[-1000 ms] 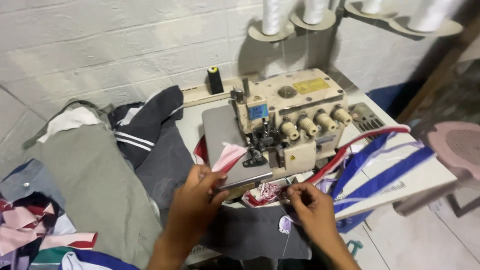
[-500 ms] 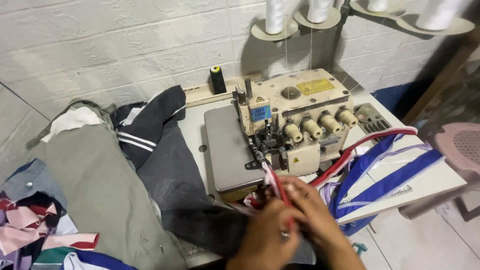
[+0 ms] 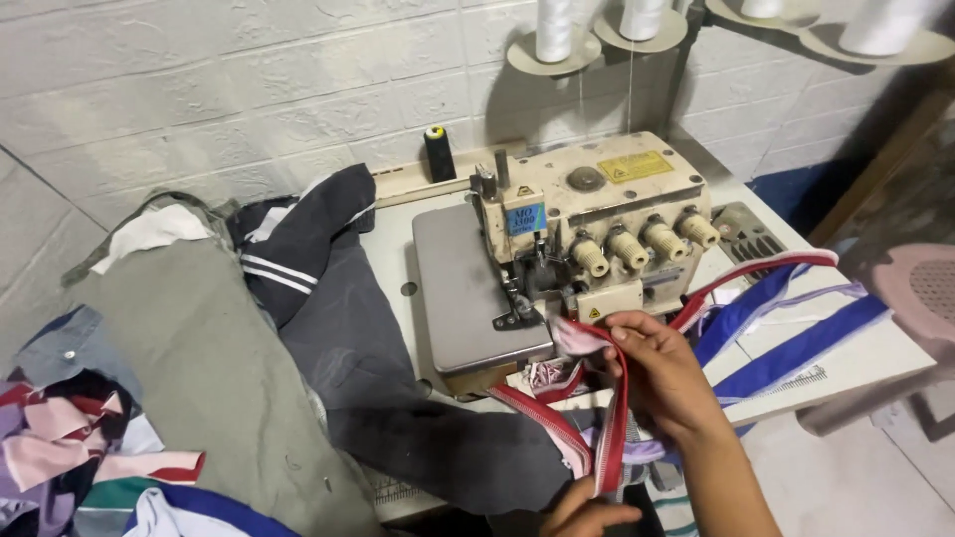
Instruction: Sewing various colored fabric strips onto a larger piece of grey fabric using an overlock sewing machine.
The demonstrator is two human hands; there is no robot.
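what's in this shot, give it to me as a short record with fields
setting: overlock sewing machine on a white table by a painted block wall
right hand: right hand pinches a red and white striped strip in front of the machine
left hand: left hand at the bottom edge, under the strip's hanging end
nearby: blue and white strips to the right, dark garment and grey cloth to the left
above: white thread cones
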